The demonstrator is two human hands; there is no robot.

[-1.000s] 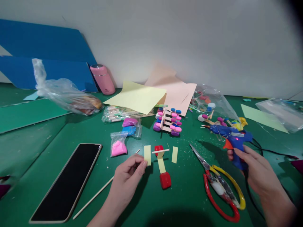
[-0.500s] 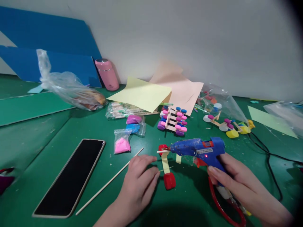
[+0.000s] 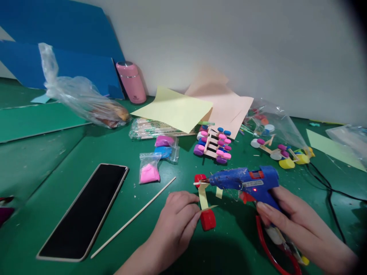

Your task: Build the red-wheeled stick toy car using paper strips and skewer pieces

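Observation:
My right hand (image 3: pixel 295 225) is wrapped round the handle of a blue hot glue gun (image 3: pixel 237 178), whose small red light glows. Its nozzle points left, over a red block (image 3: pixel 200 179) and close to a short white stick (image 3: pixel 197 183). A pale yellow paper strip (image 3: pixel 203 198) runs from that block towards a second red block (image 3: pixel 208 220). My left hand (image 3: pixel 179 221) is closed in a pinch on a thin yellow paper strip (image 3: pixel 211 208), seen nearly edge-on above the second block. Another small yellow paper piece (image 3: pixel 219 192) lies beneath the gun.
Red-handled scissors (image 3: pixel 268 248) lie under my right hand. Left are a wooden stick (image 3: pixel 134 217) and a phone (image 3: pixel 83 214). Behind stand a small wheeled model (image 3: pixel 212 147), bagged pink clay (image 3: pixel 149 173), paper sheets (image 3: pixel 174 109) and a pink bottle (image 3: pixel 132 84). A black cord (image 3: pixel 329 194) trails right.
The thin yellow strip in my left hand has turned and shows more of its face, nearer the lower red block. The whole view has shifted slightly; the glue gun stays by the upper block.

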